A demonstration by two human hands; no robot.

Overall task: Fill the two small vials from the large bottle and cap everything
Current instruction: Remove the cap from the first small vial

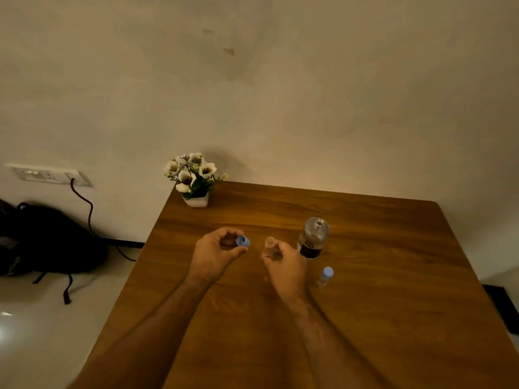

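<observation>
The counter (365,304) is brown wood with lines in it — smooth, a little shiny. The big bottle (314,237) looks clear like glass, and so does the small vial (325,276) — its blue cap (327,272) looks like smooth plastic. The floor (42,318) is white and glossy.

Both forearms extended forward. Left hand (216,255) curled, fingertips pinched shut. Right hand (286,266) just beside it, fingers closed in grip.

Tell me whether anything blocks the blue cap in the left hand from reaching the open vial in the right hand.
Nothing visible does. The left hand holds the blue cap just left of the open vial gripped by the right hand; only bare table shows between them. The large bottle and the capped vial stand off to the right.
</observation>
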